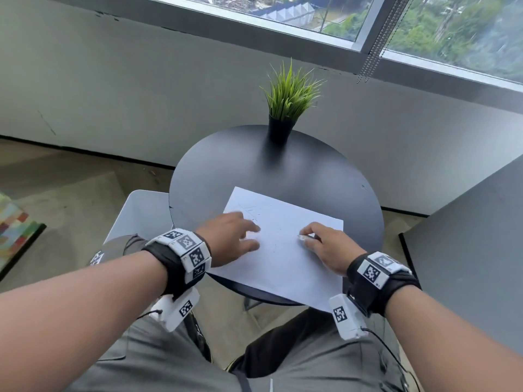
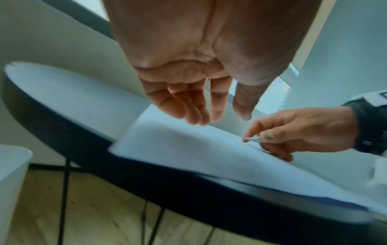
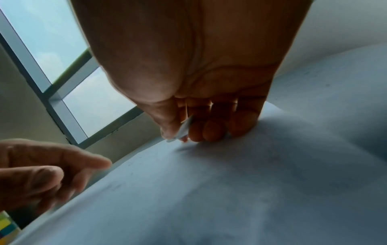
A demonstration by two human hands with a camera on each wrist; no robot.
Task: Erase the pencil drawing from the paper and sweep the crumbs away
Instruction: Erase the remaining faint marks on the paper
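A white sheet of paper (image 1: 285, 250) lies on the round black table (image 1: 226, 165), its near corner hanging over the edge. Faint pencil lines (image 1: 250, 210) show near its far left corner, and a few dark specks dot its middle. My left hand (image 1: 235, 236) is over the sheet's left side with straight fingers (image 2: 194, 109), blurred; I cannot tell if they touch the paper. My right hand (image 1: 319, 244) rests on the sheet's right part and pinches a small white eraser (image 1: 302, 237) between thumb and forefinger. The eraser (image 3: 182, 131) tip is at the paper (image 3: 209, 190).
A black pot with a green grass plant (image 1: 285, 108) stands at the table's far edge. A white chair (image 1: 138, 213) is at the left, a grey panel (image 1: 467, 250) at the right. Wall and window lie beyond. My lap is under the near edge.
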